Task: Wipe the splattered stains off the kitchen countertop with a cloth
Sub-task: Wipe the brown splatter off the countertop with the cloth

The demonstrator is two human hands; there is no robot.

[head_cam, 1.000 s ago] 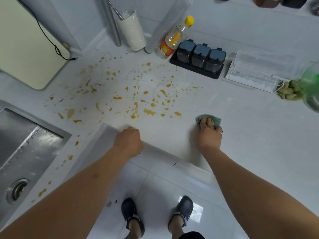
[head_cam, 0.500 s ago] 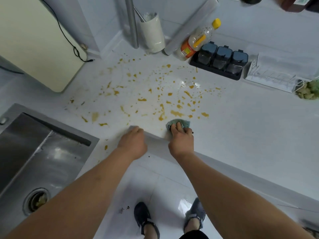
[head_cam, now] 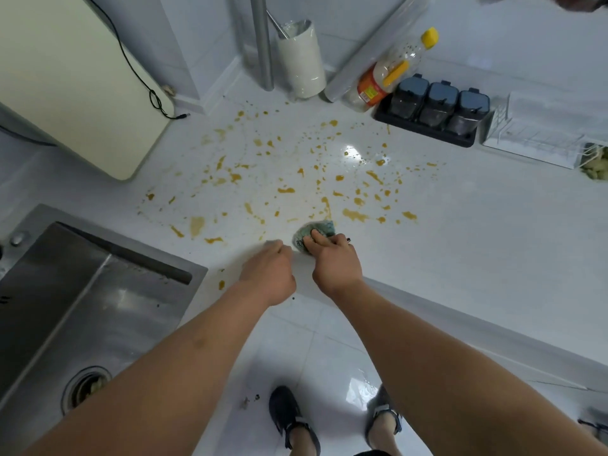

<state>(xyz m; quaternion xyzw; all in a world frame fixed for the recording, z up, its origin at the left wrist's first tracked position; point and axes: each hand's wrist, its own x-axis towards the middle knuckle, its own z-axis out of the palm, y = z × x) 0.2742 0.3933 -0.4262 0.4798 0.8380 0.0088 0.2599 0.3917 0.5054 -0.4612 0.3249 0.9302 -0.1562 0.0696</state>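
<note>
Our right hand (head_cam: 334, 263) presses a crumpled green cloth (head_cam: 312, 233) near the white worktop's (head_cam: 460, 232) front edge, below orange-brown splatters (head_cam: 296, 179); our left hand (head_cam: 268, 274) rests loosely curled alongside, holding nothing.

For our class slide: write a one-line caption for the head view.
Right hand presses a green cloth beside orange stains on the countertop.

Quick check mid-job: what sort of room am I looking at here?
Most likely a home kitchen: a steel sink set into a white countertop, a condiment bottle and a row of seasoning jars by the wall.
</note>
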